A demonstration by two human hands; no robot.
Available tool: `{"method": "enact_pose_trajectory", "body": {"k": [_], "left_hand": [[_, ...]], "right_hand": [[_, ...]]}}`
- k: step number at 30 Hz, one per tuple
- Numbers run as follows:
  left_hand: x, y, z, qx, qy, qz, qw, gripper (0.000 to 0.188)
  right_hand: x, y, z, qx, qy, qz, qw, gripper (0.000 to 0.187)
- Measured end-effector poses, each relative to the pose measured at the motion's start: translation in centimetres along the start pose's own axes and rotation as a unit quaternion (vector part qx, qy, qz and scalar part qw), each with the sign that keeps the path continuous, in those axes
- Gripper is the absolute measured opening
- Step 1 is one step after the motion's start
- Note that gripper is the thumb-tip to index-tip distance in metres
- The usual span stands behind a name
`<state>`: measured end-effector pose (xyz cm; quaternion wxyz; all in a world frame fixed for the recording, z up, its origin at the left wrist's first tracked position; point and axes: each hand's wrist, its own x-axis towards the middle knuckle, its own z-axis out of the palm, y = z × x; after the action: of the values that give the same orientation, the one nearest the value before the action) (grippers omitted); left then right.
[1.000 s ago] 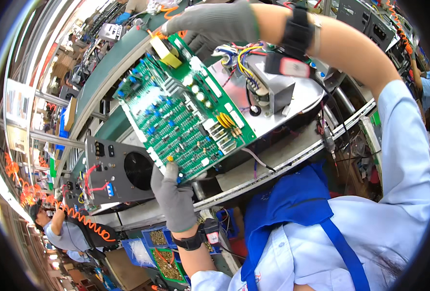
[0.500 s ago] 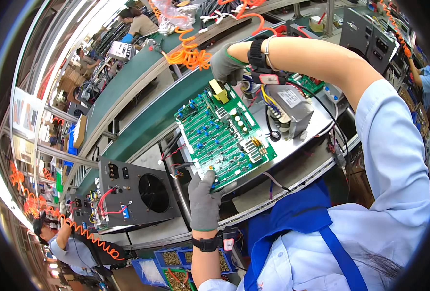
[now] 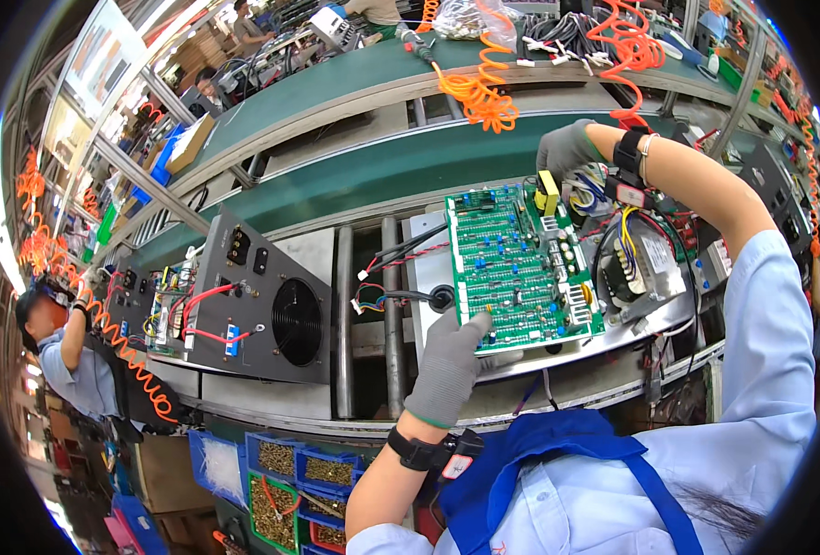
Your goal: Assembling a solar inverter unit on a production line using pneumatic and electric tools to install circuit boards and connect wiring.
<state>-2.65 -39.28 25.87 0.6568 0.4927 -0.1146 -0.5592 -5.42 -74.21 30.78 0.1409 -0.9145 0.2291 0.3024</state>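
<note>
Stretching past the far side of your work, a long green belt (image 3: 410, 166) leaves open room behind your green board (image 3: 519, 273). On your left stands a big grey box (image 3: 267, 298) with a round fan (image 3: 296, 322), well apart, with rollers (image 3: 343, 324) between, so there is room that way too. In front of you is a shiny metal plate (image 3: 424, 319). The board is above it, nearly flat; I can't tell if they touch. It looks light and stiff, but its tiny parts (image 3: 503, 265) could break, so hold it by the edges. Just to its right sits a chunky metal block (image 3: 655, 254), so that side looks tight. Your left hand (image 3: 447, 370) pinches the board's near left corner, thumb (image 3: 475, 326) on top. Your right hand (image 3: 565, 151) is bent down by the far edge; I can't tell if it holds on. Beside it, a yellow block (image 3: 546, 192) stands up from the board and might get bumped. Thinnest of all, loose wires (image 3: 408, 295) lie past the left edge and could snag.
</note>
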Motion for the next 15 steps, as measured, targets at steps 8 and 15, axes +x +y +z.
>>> {"method": "enact_pose_trajectory", "body": {"k": [8, 15], "left_hand": [[-0.8, -0.4, -0.5, 0.025, 0.033, -0.024, 0.999, 0.03], [-0.4, -0.6, 0.7, 0.126, 0.058, 0.03, 0.99, 0.028]], "right_hand": [[2.0, 0.2, 0.8, 0.015, -0.025, -0.025, 0.999, 0.022], [4.4, 1.3, 2.1, 0.022, -0.035, -0.033, 0.999, 0.02]]}}
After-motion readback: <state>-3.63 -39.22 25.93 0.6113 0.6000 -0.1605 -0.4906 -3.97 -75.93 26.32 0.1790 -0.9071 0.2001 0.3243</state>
